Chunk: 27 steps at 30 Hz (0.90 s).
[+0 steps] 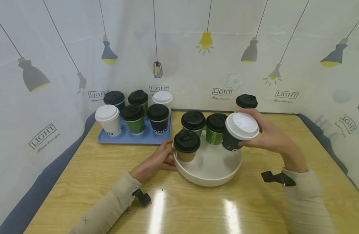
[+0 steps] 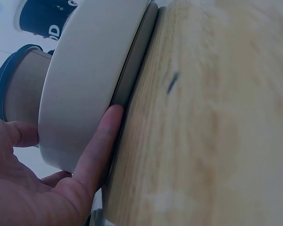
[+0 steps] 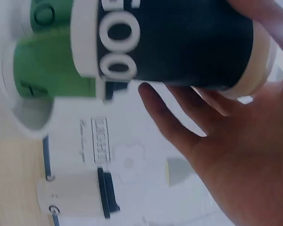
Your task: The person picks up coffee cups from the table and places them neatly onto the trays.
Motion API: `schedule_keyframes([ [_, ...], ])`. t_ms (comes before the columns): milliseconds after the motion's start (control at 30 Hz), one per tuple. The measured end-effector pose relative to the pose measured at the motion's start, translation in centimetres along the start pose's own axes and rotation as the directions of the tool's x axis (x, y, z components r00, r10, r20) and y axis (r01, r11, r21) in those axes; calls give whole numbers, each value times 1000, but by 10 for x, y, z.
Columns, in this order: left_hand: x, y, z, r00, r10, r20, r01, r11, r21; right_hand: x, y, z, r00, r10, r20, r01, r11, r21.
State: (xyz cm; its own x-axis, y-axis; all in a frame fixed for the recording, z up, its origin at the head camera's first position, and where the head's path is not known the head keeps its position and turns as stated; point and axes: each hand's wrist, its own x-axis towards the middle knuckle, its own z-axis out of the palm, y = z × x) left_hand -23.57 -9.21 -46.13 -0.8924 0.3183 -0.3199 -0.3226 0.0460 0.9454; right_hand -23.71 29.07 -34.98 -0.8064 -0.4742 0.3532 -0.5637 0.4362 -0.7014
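My right hand [image 1: 265, 131] grips a dark paper coffee cup [image 1: 229, 140] with a white lid, thumb and fingers around its lid end. The cup leans slightly over the right side of a round white tray [image 1: 208, 182]. In the right wrist view, white letters show on the dark cup [image 3: 179, 42]. My left hand [image 1: 160, 157] holds the tray's left edge. In the left wrist view, the thumb is at the tray wall [image 2: 85, 80] and a finger reaches the gap above its base. A brown cup [image 1: 186, 152] and two green cups [image 1: 214, 135], all black-lidded, stand in the tray.
On the left, a blue rectangular tray [image 1: 132, 139] carries several lidded cups in two rows, including a white cup [image 1: 108, 120]. A black-lidded cup [image 1: 246, 101] stands behind my right hand. A printed curtain [image 1: 185, 65] backs the wooden table [image 1: 109, 162].
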Motion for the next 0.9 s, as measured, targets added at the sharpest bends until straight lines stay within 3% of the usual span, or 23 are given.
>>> schedule_keyframes([
  [267, 0, 0, 0, 1000, 10, 6, -10, 1000, 2, 13, -5, 36, 969, -122, 214, 118, 993, 29],
  [467, -1, 0, 0, 1000, 12, 17, -12, 1000, -2, 18, -3, 56, 938, -98, 333, 91, 995, 36],
  [700, -2, 1, 1, 1000, 16, 13, -15, 1000, -2, 18, -7, 65, 920, -53, 389, 51, 999, 15],
  [900, -3, 2, 1, 1000, 15, 14, -15, 1000, 2, 19, -7, 71, 908, -74, 413, 75, 997, 14],
])
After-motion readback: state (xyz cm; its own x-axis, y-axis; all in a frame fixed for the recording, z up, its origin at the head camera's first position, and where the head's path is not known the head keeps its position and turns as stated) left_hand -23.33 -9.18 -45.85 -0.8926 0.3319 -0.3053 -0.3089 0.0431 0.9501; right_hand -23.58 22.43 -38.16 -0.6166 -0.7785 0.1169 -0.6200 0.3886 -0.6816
